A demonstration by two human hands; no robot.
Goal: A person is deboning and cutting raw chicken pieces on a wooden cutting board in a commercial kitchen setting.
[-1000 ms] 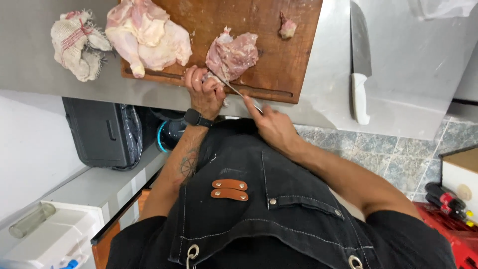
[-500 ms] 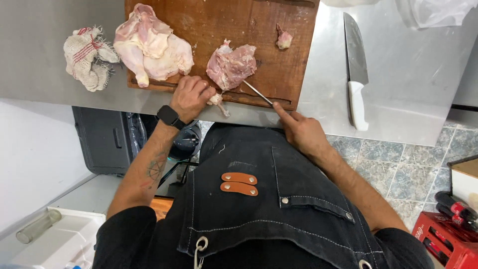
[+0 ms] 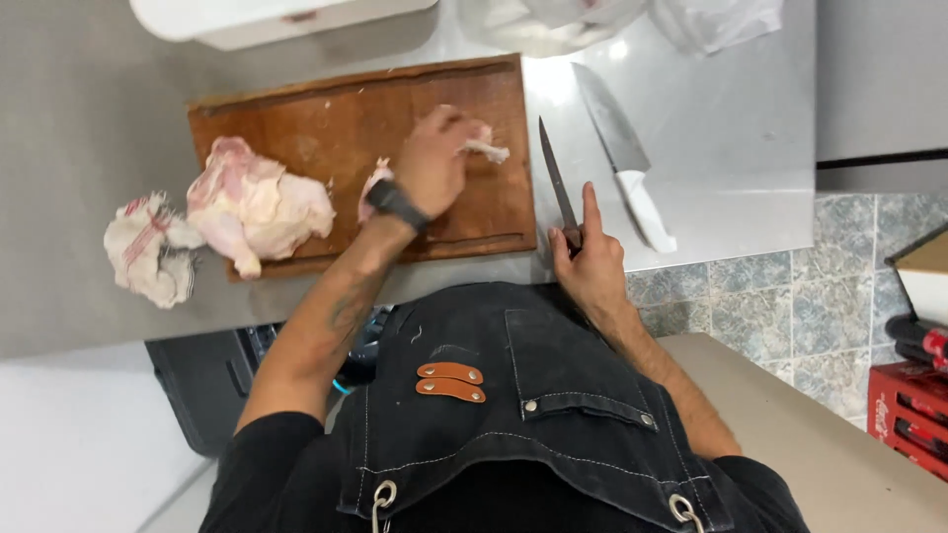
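Observation:
A brown wooden cutting board (image 3: 316, 109) lies on a steel counter (image 3: 731, 109). My left hand (image 3: 434, 163), with a black watch on the wrist, is closed on a small piece of raw chicken (image 3: 488, 148) at the board's right part. A raw chicken carcass (image 3: 259, 205) rests on the board's left end. My right hand (image 3: 590, 259) grips the handle of a narrow boning knife (image 3: 555, 180), whose blade lies on the counter just right of the board, index finger stretched forward.
A large white-handled chef's knife (image 3: 624, 168) lies on the counter right of the boning knife. A crumpled white and red cloth (image 3: 148, 247) sits left of the board. A white tub (image 3: 267, 15) and clear plastic bags (image 3: 632, 20) stand at the far edge. Red crates (image 3: 908, 410) sit on the floor.
My left hand moved from the board's near edge to its right part, now on a small piece. My right hand carried the boning knife off the board onto the counter.

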